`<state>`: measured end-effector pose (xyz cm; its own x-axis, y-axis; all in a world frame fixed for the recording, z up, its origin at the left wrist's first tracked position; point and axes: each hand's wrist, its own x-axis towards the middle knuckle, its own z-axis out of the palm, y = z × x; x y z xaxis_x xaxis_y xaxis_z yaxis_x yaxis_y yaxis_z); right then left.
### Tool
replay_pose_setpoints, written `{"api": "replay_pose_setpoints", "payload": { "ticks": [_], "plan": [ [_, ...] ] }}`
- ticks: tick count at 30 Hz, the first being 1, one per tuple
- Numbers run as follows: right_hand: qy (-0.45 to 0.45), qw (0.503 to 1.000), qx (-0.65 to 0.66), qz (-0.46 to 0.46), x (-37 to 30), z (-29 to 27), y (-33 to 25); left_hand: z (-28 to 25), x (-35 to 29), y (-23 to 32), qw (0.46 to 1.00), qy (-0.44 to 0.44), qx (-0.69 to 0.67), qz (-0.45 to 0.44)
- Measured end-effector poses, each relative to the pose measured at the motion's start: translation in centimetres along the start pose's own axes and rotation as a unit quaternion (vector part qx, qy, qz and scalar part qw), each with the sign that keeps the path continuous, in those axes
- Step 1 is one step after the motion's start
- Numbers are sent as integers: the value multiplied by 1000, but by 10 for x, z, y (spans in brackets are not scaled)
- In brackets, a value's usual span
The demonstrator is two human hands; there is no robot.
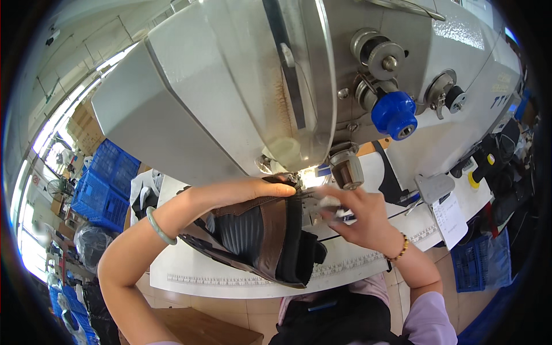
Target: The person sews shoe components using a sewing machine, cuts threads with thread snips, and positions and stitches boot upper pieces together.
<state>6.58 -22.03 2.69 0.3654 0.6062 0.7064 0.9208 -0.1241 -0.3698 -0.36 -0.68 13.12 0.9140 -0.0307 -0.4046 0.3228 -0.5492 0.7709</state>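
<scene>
A brown and black leather shoe upper (267, 236) with a ribbed black panel lies on the white table of a large grey sewing machine (213, 75). Its far edge reaches the lit needle area. My left hand (261, 190) rests on that edge, thumb stretched toward the needle, and grips the upper; most of its fingers are hidden. Just right of the needle, my right hand (362, 218) is closed, its fingertips smeared by motion. Something small, whitish and dark shows between those fingers, too blurred to name.
A blue tension knob (394, 115) and metal thread discs sit on the machine's head. A ruler strip (230, 280) runs along the table's near edge. Blue crates (106, 184) stand at the left, another blue crate (474, 261) at the right. A paper sheet (448, 221) hangs off the table's right side.
</scene>
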Motion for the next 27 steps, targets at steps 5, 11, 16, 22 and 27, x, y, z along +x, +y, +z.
{"api": "replay_pose_setpoints", "payload": {
  "ticks": [5,11,16,22,27],
  "plan": [
    [23,982,-49,-183,3,29,7,-2,-3,13,997,-42,-47,-45],
    [68,986,-25,-149,1,40,-2,-5,9,-11,998,5,40,42],
    [78,989,-22,-126,2,44,-3,-4,-5,17,997,16,53,-61],
    [119,986,-22,-118,4,47,-9,-18,0,6,975,77,207,32],
    [116,988,-12,-98,6,46,-11,-22,4,8,956,98,272,51]
  ]
}}
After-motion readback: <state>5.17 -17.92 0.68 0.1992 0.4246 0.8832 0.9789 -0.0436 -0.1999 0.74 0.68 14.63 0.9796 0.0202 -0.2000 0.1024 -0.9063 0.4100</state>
